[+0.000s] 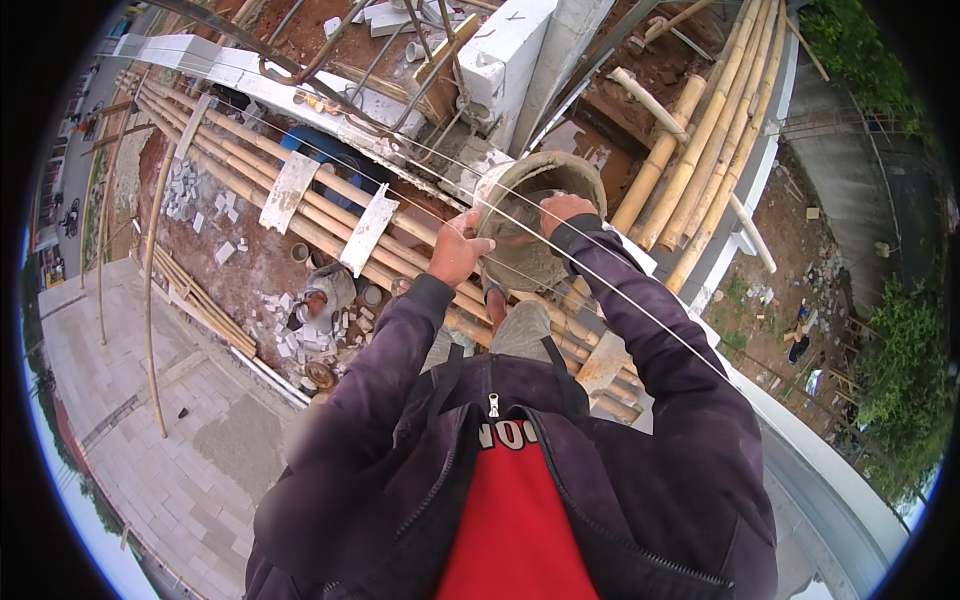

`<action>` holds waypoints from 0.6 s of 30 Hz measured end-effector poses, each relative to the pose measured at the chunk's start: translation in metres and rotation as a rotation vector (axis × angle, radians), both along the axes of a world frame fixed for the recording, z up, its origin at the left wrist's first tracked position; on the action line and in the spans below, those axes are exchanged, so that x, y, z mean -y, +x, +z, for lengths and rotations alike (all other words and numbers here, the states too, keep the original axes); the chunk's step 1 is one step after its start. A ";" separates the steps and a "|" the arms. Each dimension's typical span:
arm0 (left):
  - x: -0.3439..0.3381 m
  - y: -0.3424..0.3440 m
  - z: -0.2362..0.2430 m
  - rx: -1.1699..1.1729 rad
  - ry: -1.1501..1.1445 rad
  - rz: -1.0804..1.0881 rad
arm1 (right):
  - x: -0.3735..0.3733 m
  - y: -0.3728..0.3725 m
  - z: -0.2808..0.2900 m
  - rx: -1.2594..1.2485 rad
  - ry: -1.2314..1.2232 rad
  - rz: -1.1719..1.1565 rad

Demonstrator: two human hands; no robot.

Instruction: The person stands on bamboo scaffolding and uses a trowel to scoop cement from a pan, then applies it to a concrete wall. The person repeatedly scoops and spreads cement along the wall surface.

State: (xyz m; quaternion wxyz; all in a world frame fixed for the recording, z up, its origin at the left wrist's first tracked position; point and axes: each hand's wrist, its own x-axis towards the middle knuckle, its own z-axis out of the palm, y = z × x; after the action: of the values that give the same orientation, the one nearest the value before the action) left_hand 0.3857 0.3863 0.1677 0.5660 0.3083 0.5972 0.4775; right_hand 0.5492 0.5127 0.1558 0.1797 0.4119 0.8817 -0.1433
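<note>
Poles [690, 190] lie either side of bucket [582, 172], apparently our footing. Column [505, 60] stands beyond bucket. Boards [369, 232] span poles left of bucket, likely as treads. Bucket itself sits before us, mortar [522, 260] inside; what bears its weight, we can't tell. Our left hand [460, 247] seems clamped on bucket's left rim, probably to steady it. Our right hand [567, 210] reaches inside, fingers curled; can't tell on what. Strings [645, 307] cross above bucket, perhaps alignment guides.
</note>
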 end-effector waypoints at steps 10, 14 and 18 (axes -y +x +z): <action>0.018 0.000 0.008 -0.045 -0.057 0.013 | 0.015 0.083 -0.041 -0.392 -1.007 -0.527; 0.020 0.002 0.001 0.001 -0.074 0.059 | 0.036 0.112 -0.059 -0.695 -1.513 -0.807; 0.023 -0.001 -0.022 -0.052 -0.074 0.047 | 0.018 0.141 -0.045 -0.824 -1.742 -0.758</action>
State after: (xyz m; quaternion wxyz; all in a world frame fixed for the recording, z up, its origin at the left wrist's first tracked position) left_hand 0.3848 0.3628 0.1457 0.5500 0.2852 0.6361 0.4600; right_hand 0.6907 0.4943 0.1104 0.0427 0.3087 0.2778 -0.9087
